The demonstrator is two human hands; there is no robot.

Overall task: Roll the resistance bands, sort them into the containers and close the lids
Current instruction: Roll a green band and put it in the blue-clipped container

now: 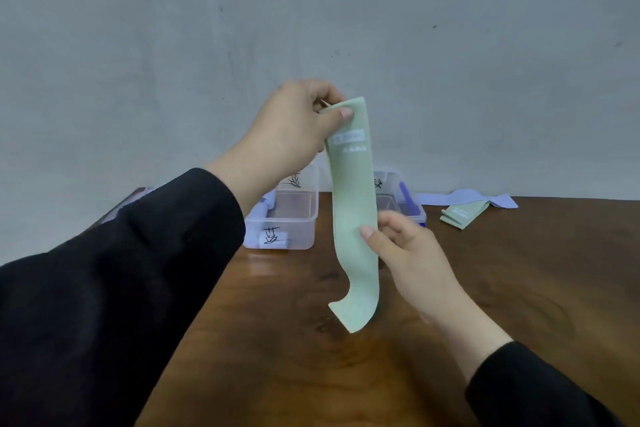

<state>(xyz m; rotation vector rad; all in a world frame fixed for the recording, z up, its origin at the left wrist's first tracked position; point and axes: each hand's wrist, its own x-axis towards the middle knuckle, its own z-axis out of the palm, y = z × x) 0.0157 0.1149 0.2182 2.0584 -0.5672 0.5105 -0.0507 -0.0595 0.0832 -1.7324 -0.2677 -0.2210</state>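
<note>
Proceeding from the left of the head view, a black sleeve (121, 288) is seen reaching up across the frame to the left hand (294, 128), raised above the wooden table (519, 288). The top end of a pale green resistance band (353, 211) is pinched between the thumb and curled fingers of that hand; white printing is visible on the band just below the grip, but it cannot be read. The band hangs down flat and unrolled, its lower end curling toward the left, close above the table surface.

Behind the left forearm, a clear plastic container (294, 218) is noted on the table, lid off, with white rolled items (273, 239) inside bearing dark handwritten marks. A further flat object at the far left table edge is too hidden to identify.

To the right of the band, the right hand (405, 250) is observed gripping the band's right edge about midway down, thumb on the near face and fingers curled behind. A second clear container (398, 201) stands partly hidden behind the band, with a blue item (407, 198) inside.

Further right, a folded green band (464, 213) lies on the table, overlapping a lavender band (467, 199) laid out flat near the wall (311, 10).
</note>
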